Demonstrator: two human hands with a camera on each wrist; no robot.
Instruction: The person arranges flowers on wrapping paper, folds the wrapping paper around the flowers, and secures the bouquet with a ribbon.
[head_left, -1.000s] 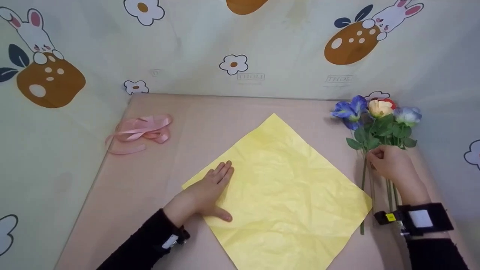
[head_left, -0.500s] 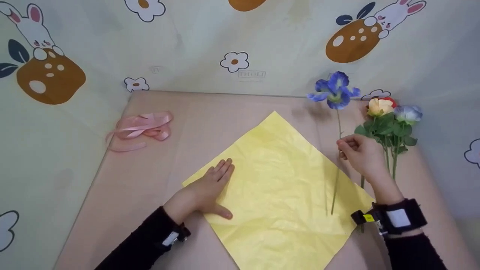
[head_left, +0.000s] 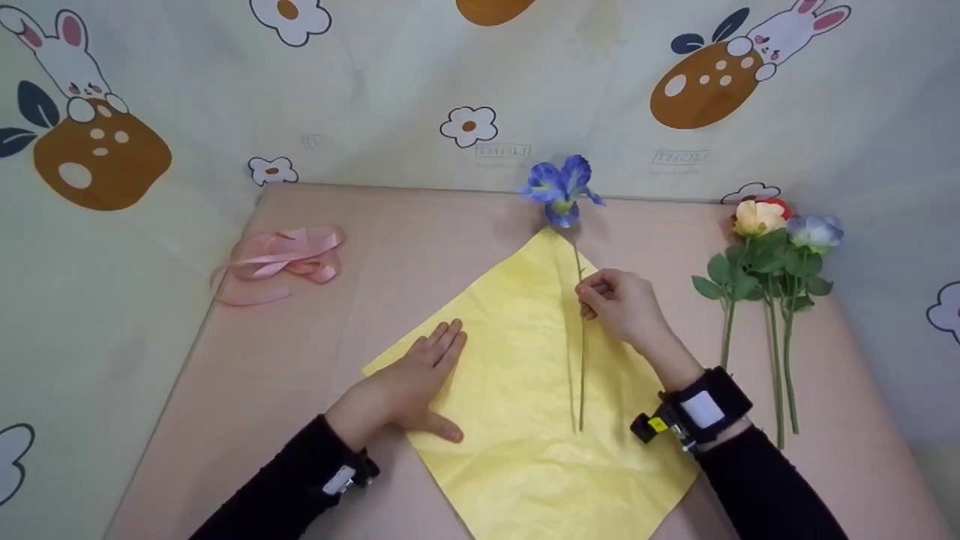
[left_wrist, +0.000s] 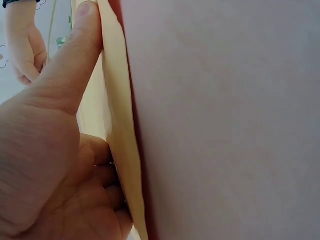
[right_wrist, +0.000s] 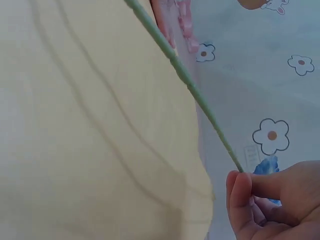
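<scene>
A blue artificial iris point(head_left: 561, 189) is held by its thin green stem point(right_wrist: 192, 90), pinched between the thumb and fingers of my right hand point(head_left: 621, 306). Its stem hangs over the yellow wrapping paper point(head_left: 517, 390), casting a shadow there, and the bloom reaches past the sheet's top corner. My left hand point(head_left: 412, 386) lies with fingers spread on the paper's left corner. In the left wrist view, the thumb point(left_wrist: 75, 50) and fingers rest along the paper edge. The right wrist view shows the bloom mostly hidden behind my right hand point(right_wrist: 280, 200).
On the right of the pink table point(head_left: 420, 225) lie several artificial flowers: a peach rose point(head_left: 759, 217), a pale blue one point(head_left: 816, 232) and a red one partly hidden behind the peach. A loose pink ribbon point(head_left: 289, 255) is at the back left. Patterned cloth point(head_left: 375, 97) surrounds the table.
My right hand has picked the blue iris out from the flowers on the right and carried it leftward over the yellow paper. My left hand has stayed on the paper.
</scene>
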